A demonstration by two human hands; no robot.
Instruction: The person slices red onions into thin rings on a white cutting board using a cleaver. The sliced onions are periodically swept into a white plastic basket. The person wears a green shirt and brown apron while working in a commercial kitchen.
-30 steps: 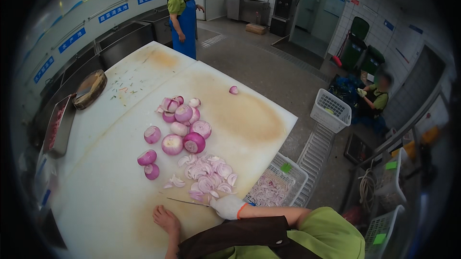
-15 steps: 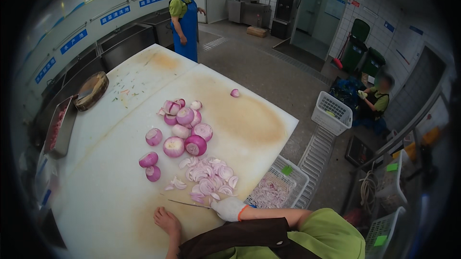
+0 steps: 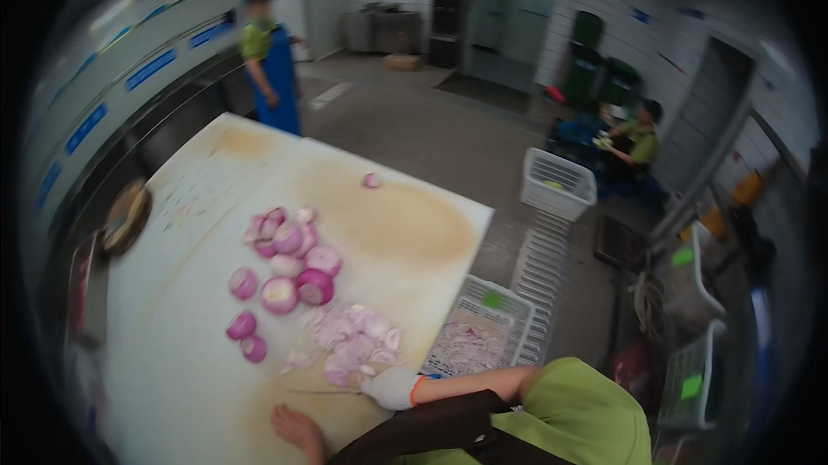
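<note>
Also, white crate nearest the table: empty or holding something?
Holding something: pale purple sliced onion shows inside the white crate, with bare lattice wall visible above it. How deep the pile goes, cannot tell.

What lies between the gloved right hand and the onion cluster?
In the head view, a loose heap of onion slices lies between the right hand and the onion cluster.

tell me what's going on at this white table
The gloved right hand holds a knife low over the table, and the bare left hand is at the tabletop with nothing visible in it. Just beyond the knife lies a heap of onion slices, with purple onions not yet in slices farther up. A basket off the table's right edge holds more slices.
</note>
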